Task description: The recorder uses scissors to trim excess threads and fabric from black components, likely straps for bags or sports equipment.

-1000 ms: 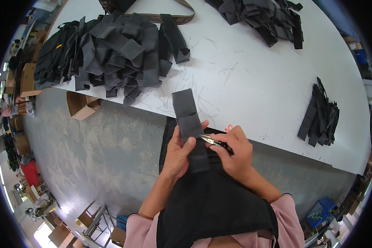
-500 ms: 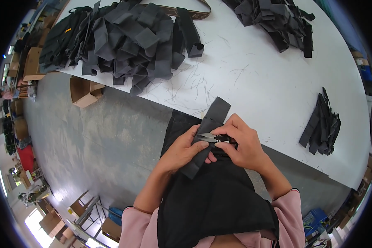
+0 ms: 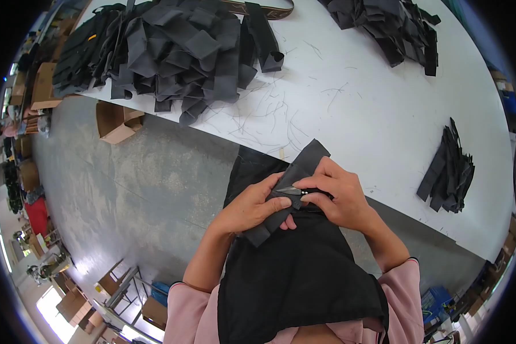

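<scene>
A dark grey fabric strip (image 3: 311,158) slants across my lap at the table's near edge. My left hand (image 3: 252,207) is closed on its middle, the thumb on top and fingertips showing underneath. My right hand (image 3: 341,195) grips small thread snips (image 3: 294,191) with black handles. Their pointed metal blades lie over the strip beside my left thumb, and look closed together. Part of the handles is hidden inside my right hand. Beneath both hands hangs my black apron (image 3: 298,275).
A white table (image 3: 350,114) carries loose thread ends (image 3: 258,123). On it are a large heap of dark strips (image 3: 183,57) at left, another pile (image 3: 390,28) at far right and a small stack (image 3: 450,169) at right. An open cardboard box (image 3: 119,123) stands on the floor.
The strip's upper end has tilted a little to the right. The snips' blades have come closer together, and my right hand has shifted slightly right.
</scene>
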Demonstrator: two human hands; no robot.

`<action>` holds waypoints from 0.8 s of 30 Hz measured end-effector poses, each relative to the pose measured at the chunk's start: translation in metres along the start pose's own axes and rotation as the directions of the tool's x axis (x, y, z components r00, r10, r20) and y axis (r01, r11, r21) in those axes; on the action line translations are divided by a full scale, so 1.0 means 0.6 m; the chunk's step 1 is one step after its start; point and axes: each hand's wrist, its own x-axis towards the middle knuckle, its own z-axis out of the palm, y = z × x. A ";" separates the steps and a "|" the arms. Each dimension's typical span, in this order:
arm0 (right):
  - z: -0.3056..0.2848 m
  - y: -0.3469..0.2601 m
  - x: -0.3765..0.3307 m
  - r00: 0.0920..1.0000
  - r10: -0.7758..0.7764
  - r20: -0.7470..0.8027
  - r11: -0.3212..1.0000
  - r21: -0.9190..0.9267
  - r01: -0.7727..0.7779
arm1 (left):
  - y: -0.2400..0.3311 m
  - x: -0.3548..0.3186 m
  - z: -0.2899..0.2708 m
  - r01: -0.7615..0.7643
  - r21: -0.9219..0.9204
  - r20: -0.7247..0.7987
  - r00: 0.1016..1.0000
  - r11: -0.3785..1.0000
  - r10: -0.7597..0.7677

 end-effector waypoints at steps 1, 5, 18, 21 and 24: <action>0.002 0.001 -0.004 1.000 0.000 0.001 1.000 0.000 0.000 | 0.000 0.000 0.000 0.000 -0.008 -0.003 1.000 1.000 0.000; 0.012 0.006 -0.015 0.991 0.025 -0.134 0.992 0.126 -0.008 | -0.006 0.004 -0.002 -0.046 -0.046 -0.034 0.998 0.998 0.045; 0.009 -0.008 -0.024 0.979 -0.083 -0.187 0.996 -0.039 0.077 | -0.018 0.002 0.004 -0.220 0.004 -0.143 0.965 0.976 0.218; 0.010 -0.009 -0.025 0.976 -0.094 -0.194 0.995 -0.040 0.088 | -0.018 0.000 0.005 -0.210 -0.007 -0.121 0.971 0.978 0.207; 0.015 -0.014 -0.026 0.976 -0.106 -0.191 0.991 -0.099 0.088 | -0.021 -0.001 0.005 -0.249 -0.054 -0.080 0.966 0.967 0.245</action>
